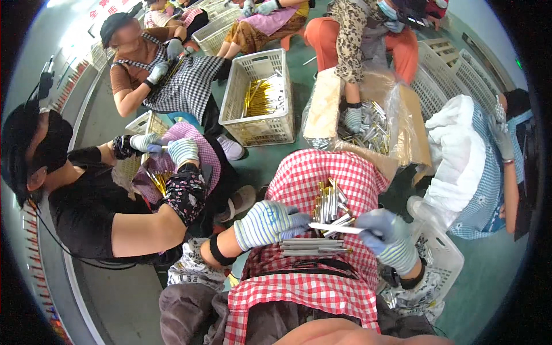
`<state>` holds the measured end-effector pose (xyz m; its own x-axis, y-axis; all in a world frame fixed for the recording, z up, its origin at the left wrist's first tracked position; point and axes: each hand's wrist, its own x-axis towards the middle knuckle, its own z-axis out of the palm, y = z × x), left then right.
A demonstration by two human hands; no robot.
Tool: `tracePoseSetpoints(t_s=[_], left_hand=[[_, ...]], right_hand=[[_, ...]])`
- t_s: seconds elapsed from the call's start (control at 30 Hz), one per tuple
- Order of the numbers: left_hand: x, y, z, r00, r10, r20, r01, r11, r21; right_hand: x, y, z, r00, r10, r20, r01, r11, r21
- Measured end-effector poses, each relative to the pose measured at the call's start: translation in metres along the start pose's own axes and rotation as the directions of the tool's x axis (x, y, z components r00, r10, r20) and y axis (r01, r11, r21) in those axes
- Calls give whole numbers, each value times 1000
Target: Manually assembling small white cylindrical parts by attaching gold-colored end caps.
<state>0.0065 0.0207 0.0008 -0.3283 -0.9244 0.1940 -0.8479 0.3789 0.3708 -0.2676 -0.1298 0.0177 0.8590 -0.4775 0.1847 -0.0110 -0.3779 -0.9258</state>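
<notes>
My left hand (270, 223) and my right hand (386, 236) both wear striped knit gloves with grey fingertips. Between them they hold one thin silver tube (336, 228) level above my lap, each hand pinching one end. A red and white checked apron (322, 172) covers my lap. A loose heap of silver and gold tubes (330, 198) lies on it beyond the held tube. A neat row of grey tubes (315, 247) lies on the apron just below my hands.
A person in black sits close on my left, handling gold tubes over a purple checked cloth (190, 155). A white crate (260, 98) with gold tubes stands ahead. An open cardboard box (374, 115) lined with plastic holds silver tubes. A white basket (440, 259) sits at my right.
</notes>
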Motion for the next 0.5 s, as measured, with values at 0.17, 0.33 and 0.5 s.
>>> tracePoseSetpoints(t_s=[0.17, 0.33, 0.5], left_hand=[[-1, 4, 10, 990, -7, 141, 28, 988, -149], [-12, 1, 18, 991, 135, -22, -137, 955, -263], [-19, 2, -1, 984, 10, 176, 19, 987, -160]], right_hand=[[-1, -6, 14, 907, -236, 349, 422, 515, -746], [-8, -10, 16, 906, -174, 386, 418, 511, -751], [-7, -4, 23, 899, -261, 352, 438, 559, -704]])
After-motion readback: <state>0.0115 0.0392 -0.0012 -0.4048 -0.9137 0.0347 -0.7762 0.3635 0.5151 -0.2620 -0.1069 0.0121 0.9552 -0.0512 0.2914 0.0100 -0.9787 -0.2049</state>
